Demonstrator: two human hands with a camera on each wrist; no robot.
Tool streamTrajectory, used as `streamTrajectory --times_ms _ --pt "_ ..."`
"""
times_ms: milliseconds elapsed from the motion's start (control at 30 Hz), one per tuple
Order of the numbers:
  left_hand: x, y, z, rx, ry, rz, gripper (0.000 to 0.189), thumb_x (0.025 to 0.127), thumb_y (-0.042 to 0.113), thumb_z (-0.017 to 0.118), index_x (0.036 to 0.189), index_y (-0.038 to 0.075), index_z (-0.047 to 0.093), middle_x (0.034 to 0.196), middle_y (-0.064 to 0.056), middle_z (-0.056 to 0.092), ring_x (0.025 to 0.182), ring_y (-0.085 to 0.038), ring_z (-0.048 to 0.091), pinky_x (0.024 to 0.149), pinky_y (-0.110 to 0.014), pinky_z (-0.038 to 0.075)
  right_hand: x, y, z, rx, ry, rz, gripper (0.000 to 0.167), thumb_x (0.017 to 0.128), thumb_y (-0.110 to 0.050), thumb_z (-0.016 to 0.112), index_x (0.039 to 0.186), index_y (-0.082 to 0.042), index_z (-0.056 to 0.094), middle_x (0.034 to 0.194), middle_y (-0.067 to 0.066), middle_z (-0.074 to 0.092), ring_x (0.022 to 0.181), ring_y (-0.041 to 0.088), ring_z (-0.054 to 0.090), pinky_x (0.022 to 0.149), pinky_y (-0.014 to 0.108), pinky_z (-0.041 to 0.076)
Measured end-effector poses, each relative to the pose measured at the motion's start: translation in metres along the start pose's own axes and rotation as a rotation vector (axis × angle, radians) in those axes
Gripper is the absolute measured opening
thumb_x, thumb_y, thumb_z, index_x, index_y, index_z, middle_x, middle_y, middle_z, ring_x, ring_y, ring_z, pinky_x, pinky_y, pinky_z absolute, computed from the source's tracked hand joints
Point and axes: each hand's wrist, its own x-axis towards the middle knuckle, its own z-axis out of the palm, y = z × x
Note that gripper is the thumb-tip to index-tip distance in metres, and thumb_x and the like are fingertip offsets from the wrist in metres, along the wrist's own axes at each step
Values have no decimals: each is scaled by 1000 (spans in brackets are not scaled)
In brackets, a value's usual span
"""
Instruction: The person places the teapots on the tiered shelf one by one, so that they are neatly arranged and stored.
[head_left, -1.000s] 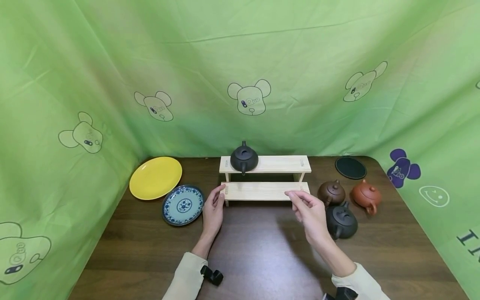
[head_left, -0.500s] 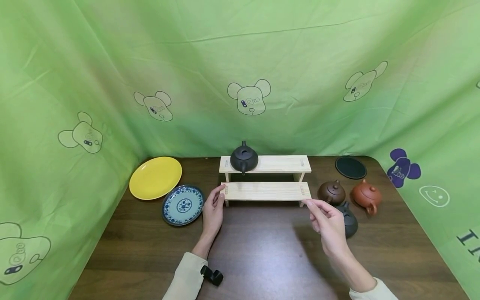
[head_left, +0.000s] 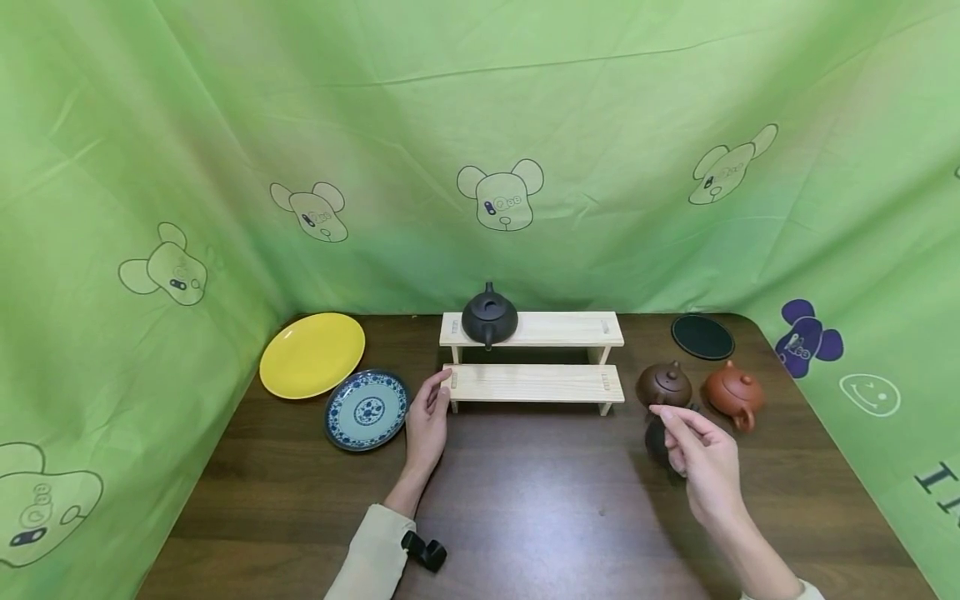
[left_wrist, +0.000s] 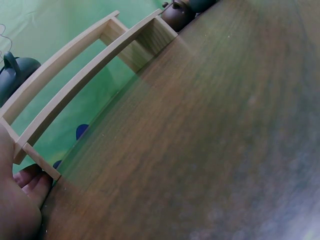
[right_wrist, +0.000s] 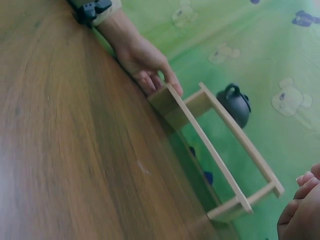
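Observation:
A two-tier wooden stand has a lower shelf (head_left: 532, 383) in front of a taller upper shelf (head_left: 566, 327). My left hand (head_left: 426, 425) grips the left end of the lower shelf; the right wrist view shows its fingers bent around that end. One black teapot (head_left: 489, 318) sits on the upper shelf, toward the left. My right hand (head_left: 705, 467) hovers with loosely bent fingers and holds nothing. It partly hides a second black teapot (head_left: 657, 442) on the table. Behind that are a dark brown teapot (head_left: 663, 385) and a reddish-brown teapot (head_left: 735, 392).
Left of the stand lie a yellow plate (head_left: 312, 357) and a blue-patterned plate (head_left: 367, 410). A dark round coaster-like disc (head_left: 702, 336) is at the back right of the wooden table (head_left: 525, 500). Green printed cloth (head_left: 405, 125) surrounds the table on the back and sides.
From the front of the lower shelf's right end, my right hand has moved right to the black teapot by the others. The left hand has stayed on the shelf.

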Motion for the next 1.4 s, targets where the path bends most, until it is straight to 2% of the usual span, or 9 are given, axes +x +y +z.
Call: streamTrajectory --times_ms 267,433,500,633,800,900,1000,1133,1400 --pt "0 -2 -1 32 -9 37 31 116 10 58 143 7 72 149 -15 70 133 -30 68 100 -21 53 2 -7 -27 17 48 15 27 112 -2 63 103 -10 87 68 -6 60 50 6 39 52 34 15" --pt "5 -18 -2 53 5 85 29 115 16 61 140 14 76 146 -9 73 128 -21 70 99 -23 57 7 -17 -40 24 86 33 26 111 -2 65 102 -12 88 67 -6 62 49 2 45 53 33 15" --pt "8 -29 -3 39 6 84 28 115 22 63 139 21 77 146 -3 73 128 -14 69 99 -20 56 9 -21 -46 29 105 36 25 110 -2 66 103 -12 88 66 -6 62 49 2 44 53 33 15" --pt "7 -28 -4 26 -9 76 30 116 21 62 142 19 75 148 -5 72 130 -19 70 100 -22 56 15 -25 -60 26 128 52 26 110 -1 67 103 -13 89 66 -5 64 48 2 46 54 33 15" --pt "3 -20 -4 56 -7 88 30 116 21 61 142 18 75 149 -7 71 127 -21 70 97 -22 56 23 -23 -82 -61 83 107 26 110 -5 68 106 -20 89 70 -8 66 52 1 49 54 33 18" --pt "0 -9 -3 56 -8 87 31 116 18 60 143 11 73 150 -14 69 129 -28 70 98 -26 56 26 -20 -94 -100 71 132 27 110 -5 69 107 -23 90 71 -9 67 53 1 51 50 30 21" --pt "-2 -4 -2 54 -8 81 31 116 17 59 143 11 73 151 -14 69 130 -27 70 99 -25 56 27 -17 -103 -101 90 144 29 110 -4 69 106 -23 90 72 -9 70 53 1 52 47 22 31" --pt "-2 -6 -2 53 -2 93 31 116 17 60 143 12 74 150 -13 70 129 -25 70 99 -23 55 27 -15 -112 -104 117 159 29 109 -4 69 103 -24 90 73 -10 73 54 1 54 48 17 40" --pt "2 -16 -3 55 -13 112 31 116 23 59 143 15 74 150 -12 70 131 -27 69 101 -26 57 29 -14 -127 -108 192 156 31 108 -2 70 95 -25 87 69 -10 73 52 1 55 47 16 42"
